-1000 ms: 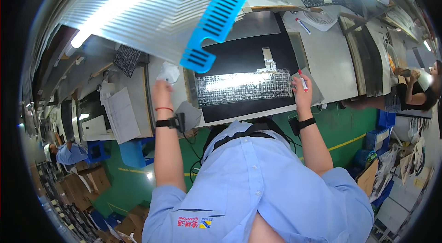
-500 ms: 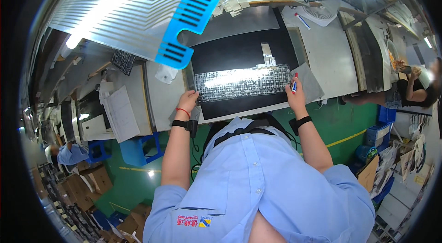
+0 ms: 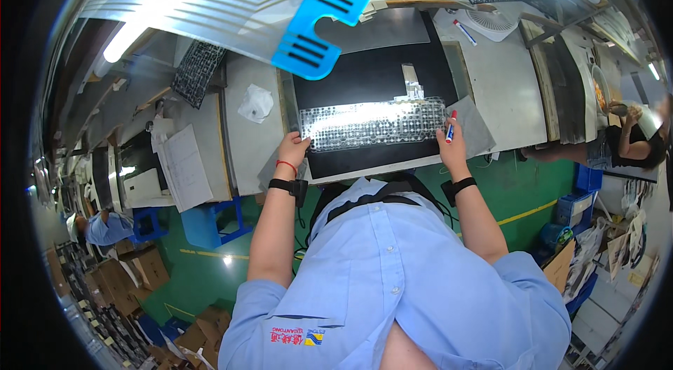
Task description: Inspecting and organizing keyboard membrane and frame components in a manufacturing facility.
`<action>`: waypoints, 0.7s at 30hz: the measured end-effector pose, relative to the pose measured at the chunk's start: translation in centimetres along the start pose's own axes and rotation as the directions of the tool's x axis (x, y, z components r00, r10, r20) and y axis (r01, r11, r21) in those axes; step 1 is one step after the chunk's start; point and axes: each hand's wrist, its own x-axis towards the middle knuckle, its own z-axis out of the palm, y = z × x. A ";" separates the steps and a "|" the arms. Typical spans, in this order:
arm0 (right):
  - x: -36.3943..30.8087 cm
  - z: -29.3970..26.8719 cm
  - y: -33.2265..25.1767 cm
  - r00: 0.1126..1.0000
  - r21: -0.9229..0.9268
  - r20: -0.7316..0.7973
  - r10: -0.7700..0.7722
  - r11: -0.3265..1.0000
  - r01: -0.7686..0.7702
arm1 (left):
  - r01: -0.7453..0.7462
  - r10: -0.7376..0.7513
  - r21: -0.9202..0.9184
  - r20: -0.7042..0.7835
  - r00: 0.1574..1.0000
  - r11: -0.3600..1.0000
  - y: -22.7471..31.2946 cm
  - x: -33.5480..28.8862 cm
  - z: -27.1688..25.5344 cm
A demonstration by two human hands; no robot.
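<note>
A clear keyboard membrane sheet [image 3: 373, 126] with dark round dots lies lengthwise on a black work mat [image 3: 364, 162]. Its silvery tail [image 3: 411, 81] sticks out from the far edge, right of the middle. At the sheet's left end, my left hand [image 3: 293, 148] pinches the near corner between thumb and fingers. My right hand [image 3: 454, 148] is closed round a marker [image 3: 451, 127] with a red cap, held upright. The fingers of that hand also touch the right end of the sheet.
A ribbed clear panel with a blue slotted edge [image 3: 306, 55] hangs over the far left of the bench. Crumpled plastic [image 3: 256, 104] lies left of the mat, a grey sheet [image 3: 477, 126] to its right. Farther off are another marker [image 3: 465, 32] and a white fan [image 3: 492, 22].
The blue-edged panel appears farther right and higher in view, uncovering more bench and the crumpled plastic. My left hand has shifted slightly at the sheet's corner. My right hand keeps the marker.
</note>
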 end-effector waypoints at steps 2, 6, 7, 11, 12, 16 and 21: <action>0.0 0.1 0.0 1.000 -0.001 -0.004 -0.011 1.000 0.011 | 0.000 0.000 0.000 -0.009 1.000 1.000 -0.4 0.3 -0.1; 0.0 0.2 -0.3 1.000 0.036 0.004 -0.018 0.999 0.018 | -0.058 0.058 -0.058 -0.013 0.998 0.997 -1.6 0.7 -0.7; -0.1 0.1 -0.4 1.000 0.022 0.010 -0.009 1.000 0.009 | -0.091 0.091 -0.103 -0.003 0.996 0.991 -1.8 0.7 -0.8; 0.2 0.2 0.4 1.000 0.055 -0.021 -0.014 0.998 0.015 | -0.079 0.084 -0.099 0.043 0.996 0.992 -0.2 -0.2 -1.2; 0.1 0.1 -0.1 1.000 0.055 -0.018 -0.014 0.998 0.015 | -0.078 0.079 -0.070 0.018 0.997 0.995 0.0 -0.5 -1.5; 0.2 0.0 -0.2 0.997 0.112 0.025 0.078 0.990 -0.080 | -0.310 0.361 0.260 -0.177 0.916 0.915 -0.9 -0.7 -2.8; 0.5 0.3 1.3 0.999 0.137 -0.033 0.036 0.990 -0.031 | -0.256 0.246 -0.334 -0.073 0.966 0.907 0.9 -0.8 -6.0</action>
